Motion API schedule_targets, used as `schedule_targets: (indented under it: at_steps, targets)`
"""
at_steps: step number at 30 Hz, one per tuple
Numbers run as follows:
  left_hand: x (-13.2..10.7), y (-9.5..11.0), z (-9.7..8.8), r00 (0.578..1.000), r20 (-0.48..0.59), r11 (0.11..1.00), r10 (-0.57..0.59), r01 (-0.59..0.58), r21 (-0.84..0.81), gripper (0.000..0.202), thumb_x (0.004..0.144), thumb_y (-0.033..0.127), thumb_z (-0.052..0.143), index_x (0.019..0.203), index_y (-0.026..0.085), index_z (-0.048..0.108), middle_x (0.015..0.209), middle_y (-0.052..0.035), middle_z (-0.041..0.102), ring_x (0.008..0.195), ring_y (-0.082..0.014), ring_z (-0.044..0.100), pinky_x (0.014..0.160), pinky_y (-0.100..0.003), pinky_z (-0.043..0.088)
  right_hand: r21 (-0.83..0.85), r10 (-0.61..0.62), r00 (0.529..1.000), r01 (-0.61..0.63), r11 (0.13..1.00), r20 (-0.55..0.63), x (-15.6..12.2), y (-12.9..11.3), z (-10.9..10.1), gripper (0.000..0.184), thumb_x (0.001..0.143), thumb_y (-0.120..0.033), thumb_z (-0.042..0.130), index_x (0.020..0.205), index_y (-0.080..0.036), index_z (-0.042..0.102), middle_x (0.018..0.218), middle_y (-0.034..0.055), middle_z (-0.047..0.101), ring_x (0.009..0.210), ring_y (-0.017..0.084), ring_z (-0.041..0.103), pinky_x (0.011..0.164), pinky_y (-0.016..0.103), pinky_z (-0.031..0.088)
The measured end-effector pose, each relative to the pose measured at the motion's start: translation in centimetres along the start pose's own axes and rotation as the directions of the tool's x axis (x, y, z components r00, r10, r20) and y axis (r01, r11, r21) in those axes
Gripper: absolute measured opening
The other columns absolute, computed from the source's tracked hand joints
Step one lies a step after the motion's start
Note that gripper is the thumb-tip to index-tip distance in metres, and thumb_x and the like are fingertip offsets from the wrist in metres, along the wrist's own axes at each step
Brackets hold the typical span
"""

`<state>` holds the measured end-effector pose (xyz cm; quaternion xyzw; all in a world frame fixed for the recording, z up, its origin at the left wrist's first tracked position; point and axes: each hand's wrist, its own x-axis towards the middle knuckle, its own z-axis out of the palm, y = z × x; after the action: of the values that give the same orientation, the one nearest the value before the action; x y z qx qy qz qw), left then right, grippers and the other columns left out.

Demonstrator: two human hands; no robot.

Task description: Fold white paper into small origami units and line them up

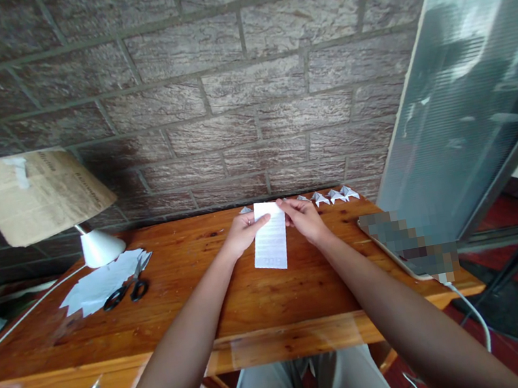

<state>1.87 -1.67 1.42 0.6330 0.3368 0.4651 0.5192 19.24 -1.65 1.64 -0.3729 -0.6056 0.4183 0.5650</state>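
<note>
A narrow strip of printed white paper (271,245) is held up over the middle of the wooden table. My left hand (242,233) pinches its left edge, thumb lying across the front. At the upper right corner, the thumb and fingers of my right hand (303,218) grip the same paper. Behind my hands, several small folded paper pieces (336,195) stand in a row along the table's back edge. Part of that row is hidden by the paper and my hands.
Scissors with black handles (126,291) lie on a pile of cut paper (100,283) at the left, beside a lamp (101,247) with a paper-covered shade. A charging tablet-like device (391,244), partly pixelated, lies at the right. A brick wall (222,94) rises behind the table (179,313).
</note>
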Motion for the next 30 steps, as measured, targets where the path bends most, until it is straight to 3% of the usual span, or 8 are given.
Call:
schedule_targets:
  at_steps: [8, 13, 16, 20, 26, 30]
  targets:
    - [0.2, -0.2, 0.1, 1.0, 0.023, 1.0, 0.013, -0.013, 0.011, 0.046, 0.07, 0.05, 0.072, 0.094, 0.011, 0.073, 0.086, -0.0101, 0.074, 0.072, -0.0215, 0.066, 0.067, -0.031, 0.048, -0.003, -0.018, 0.999, 0.018, 1.0, -0.042, 0.1, 0.3, 0.0, 0.048, 0.076, -0.062, 0.06, 0.057, -0.019, 0.054, 0.049, -0.0033, 0.048, 0.045, 0.009, 0.041, 0.046, 0.023, 0.031]
    - [0.4, -0.7, -0.1, 0.999, -0.044, 1.0, 0.028, -0.027, 0.013, 0.047, 0.068, 0.05, 0.074, 0.094, 0.011, 0.074, 0.086, -0.0085, 0.074, 0.071, -0.02, 0.065, 0.067, -0.03, 0.047, 0.063, 0.083, 0.994, -0.079, 0.995, -0.07, 0.2, 0.2, 0.2, 0.051, 0.076, -0.067, 0.056, 0.061, -0.019, 0.056, 0.048, -0.0021, 0.05, 0.044, 0.01, 0.041, 0.043, 0.023, 0.029]
    - [0.6, -1.1, -0.3, 0.991, -0.132, 0.999, 0.028, -0.031, -0.025, 0.047, 0.066, 0.05, 0.075, 0.094, 0.011, 0.073, 0.084, -0.0076, 0.073, 0.069, -0.0189, 0.064, 0.067, -0.03, 0.048, 0.08, 0.145, 0.99, -0.144, 0.986, 0.002, 0.1, 0.3, 0.3, 0.05, 0.073, -0.066, 0.059, 0.065, -0.017, 0.061, 0.056, 0.0008, 0.057, 0.049, 0.01, 0.046, 0.043, 0.023, 0.028]
    - [0.9, -1.3, -0.7, 0.971, -0.239, 0.992, 0.01, -0.041, -0.122, 0.048, 0.062, 0.049, 0.077, 0.093, 0.012, 0.073, 0.081, -0.0067, 0.073, 0.067, -0.0182, 0.064, 0.066, -0.031, 0.049, -0.035, 0.167, 0.978, -0.163, 0.986, 0.126, -0.2, 0.9, 0.4, 0.045, 0.069, -0.061, 0.067, 0.068, -0.016, 0.066, 0.055, -0.001, 0.057, 0.049, 0.008, 0.045, 0.045, 0.022, 0.028]
    - [1.1, -1.0, -1.2, 0.978, -0.204, 0.972, -0.047, -0.003, -0.236, 0.047, 0.056, 0.041, 0.083, 0.092, 0.013, 0.072, 0.084, -0.0076, 0.073, 0.068, -0.0178, 0.064, 0.067, -0.031, 0.05, -0.151, 0.139, 0.969, -0.109, 0.982, 0.204, -0.5, 1.3, 0.5, 0.042, 0.071, -0.058, 0.066, 0.067, -0.016, 0.066, 0.049, -0.0042, 0.05, 0.045, 0.007, 0.037, 0.044, 0.023, 0.025]
    - [1.1, -0.8, -1.7, 0.972, -0.234, 0.988, 0.006, -0.042, -0.148, 0.047, 0.052, 0.038, 0.085, 0.092, 0.014, 0.073, 0.087, -0.0067, 0.073, 0.072, -0.0177, 0.064, 0.069, -0.029, 0.048, -0.185, 0.153, 0.947, -0.102, 0.977, 0.283, -0.8, 1.0, 0.8, 0.043, 0.071, -0.058, 0.065, 0.067, -0.016, 0.066, 0.049, -0.0046, 0.05, 0.045, 0.008, 0.037, 0.045, 0.023, 0.025]
